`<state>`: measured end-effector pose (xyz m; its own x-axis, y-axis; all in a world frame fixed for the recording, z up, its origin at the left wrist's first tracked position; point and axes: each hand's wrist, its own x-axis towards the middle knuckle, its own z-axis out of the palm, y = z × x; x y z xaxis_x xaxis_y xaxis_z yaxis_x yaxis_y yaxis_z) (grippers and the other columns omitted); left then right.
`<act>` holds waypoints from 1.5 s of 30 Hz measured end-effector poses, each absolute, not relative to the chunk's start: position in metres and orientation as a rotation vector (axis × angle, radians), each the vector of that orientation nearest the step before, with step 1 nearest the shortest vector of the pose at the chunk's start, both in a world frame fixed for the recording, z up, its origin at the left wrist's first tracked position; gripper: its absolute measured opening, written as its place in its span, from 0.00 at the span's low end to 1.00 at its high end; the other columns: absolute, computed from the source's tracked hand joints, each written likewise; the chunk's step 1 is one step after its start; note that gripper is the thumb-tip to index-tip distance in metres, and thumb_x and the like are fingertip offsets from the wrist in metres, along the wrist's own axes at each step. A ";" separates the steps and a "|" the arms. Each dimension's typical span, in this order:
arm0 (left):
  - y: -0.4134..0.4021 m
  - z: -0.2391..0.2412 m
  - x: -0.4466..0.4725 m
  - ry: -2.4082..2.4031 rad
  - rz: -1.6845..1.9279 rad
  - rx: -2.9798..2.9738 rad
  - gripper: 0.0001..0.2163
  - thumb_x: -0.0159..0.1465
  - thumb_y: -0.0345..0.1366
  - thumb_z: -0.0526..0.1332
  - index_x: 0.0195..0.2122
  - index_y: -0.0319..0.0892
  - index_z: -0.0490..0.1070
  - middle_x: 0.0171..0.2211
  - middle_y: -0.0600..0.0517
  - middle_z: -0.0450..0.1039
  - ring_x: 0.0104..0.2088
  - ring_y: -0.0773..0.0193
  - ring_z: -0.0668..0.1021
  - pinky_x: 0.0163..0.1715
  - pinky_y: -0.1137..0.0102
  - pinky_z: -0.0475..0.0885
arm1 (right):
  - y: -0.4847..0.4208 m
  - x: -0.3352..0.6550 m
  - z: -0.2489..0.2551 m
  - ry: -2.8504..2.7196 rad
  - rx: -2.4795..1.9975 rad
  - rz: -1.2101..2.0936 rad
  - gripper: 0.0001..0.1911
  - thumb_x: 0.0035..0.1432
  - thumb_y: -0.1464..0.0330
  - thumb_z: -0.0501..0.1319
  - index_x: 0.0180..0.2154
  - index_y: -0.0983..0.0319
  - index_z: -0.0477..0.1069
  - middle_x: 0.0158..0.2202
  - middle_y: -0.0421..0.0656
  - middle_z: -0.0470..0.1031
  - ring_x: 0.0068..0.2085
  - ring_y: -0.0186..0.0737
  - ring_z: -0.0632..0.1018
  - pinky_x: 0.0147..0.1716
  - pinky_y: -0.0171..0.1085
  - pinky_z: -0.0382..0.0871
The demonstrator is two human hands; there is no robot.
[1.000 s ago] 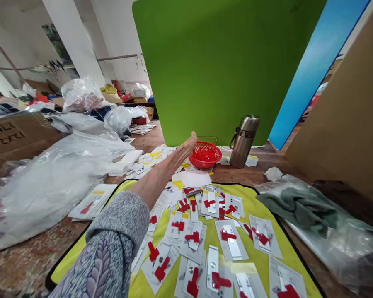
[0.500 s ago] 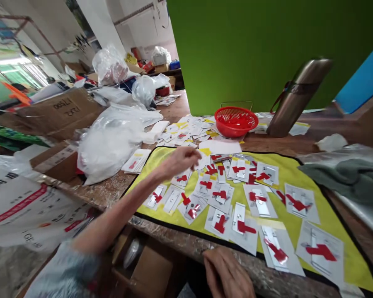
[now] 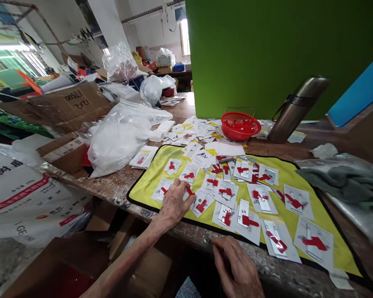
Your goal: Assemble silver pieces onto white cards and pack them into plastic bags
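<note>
A card [image 3: 162, 191] on a yellow mat [image 3: 144, 184] is touched by the left hand [image 3: 175, 205], its fingers curled, any grip unclear. The loosely curled right hand [image 3: 236, 265] is rested at the table edge [image 3: 199, 239].

Bare yellow mat [image 3: 144, 186] shows beside the left hand [image 3: 175, 203], with narrow gaps up between the cards. To its right, overlapping packaging cards [image 3: 226, 192] crowd the way. Past the mat, a bulging plastic bag [image 3: 121, 142] blocks the left side, while a red basket [image 3: 239, 126] and steel flask [image 3: 295, 109] stand ahead on the counter [image 3: 108, 186].
</note>
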<state>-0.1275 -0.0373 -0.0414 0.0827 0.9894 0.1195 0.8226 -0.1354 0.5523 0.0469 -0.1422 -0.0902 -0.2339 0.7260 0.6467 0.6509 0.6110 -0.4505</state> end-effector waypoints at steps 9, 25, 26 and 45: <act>-0.035 -0.030 -0.154 1.423 1.056 1.286 0.08 0.52 0.39 0.60 0.26 0.39 0.66 0.20 0.57 0.66 0.19 0.72 0.67 0.21 0.75 0.64 | -0.141 0.041 -0.080 -1.904 -1.114 0.063 0.08 0.64 0.73 0.50 0.38 0.62 0.66 0.28 0.42 0.75 0.29 0.35 0.79 0.30 0.31 0.74; -0.060 -0.044 -0.141 1.716 1.182 2.184 0.07 0.61 0.37 0.53 0.34 0.44 0.70 0.24 0.54 0.68 0.20 0.67 0.69 0.24 0.70 0.68 | -0.151 0.033 -0.075 -1.824 -1.225 0.067 0.10 0.63 0.74 0.49 0.38 0.59 0.67 0.30 0.41 0.76 0.33 0.36 0.79 0.35 0.31 0.74; -0.067 -0.046 -0.135 1.646 1.222 2.206 0.07 0.62 0.37 0.53 0.33 0.44 0.70 0.24 0.55 0.68 0.20 0.67 0.70 0.25 0.71 0.69 | -0.151 0.034 -0.070 -1.804 -1.217 0.093 0.11 0.63 0.74 0.48 0.38 0.59 0.67 0.29 0.41 0.76 0.32 0.36 0.79 0.34 0.31 0.74; 0.077 -0.011 -0.058 1.618 0.569 2.441 0.09 0.63 0.34 0.55 0.43 0.43 0.71 0.47 0.45 0.72 0.50 0.53 0.71 0.48 0.59 0.65 | 0.106 0.133 -0.020 -1.907 -1.937 0.217 0.09 0.55 0.69 0.55 0.37 0.66 0.68 0.35 0.51 0.75 0.36 0.45 0.74 0.35 0.38 0.62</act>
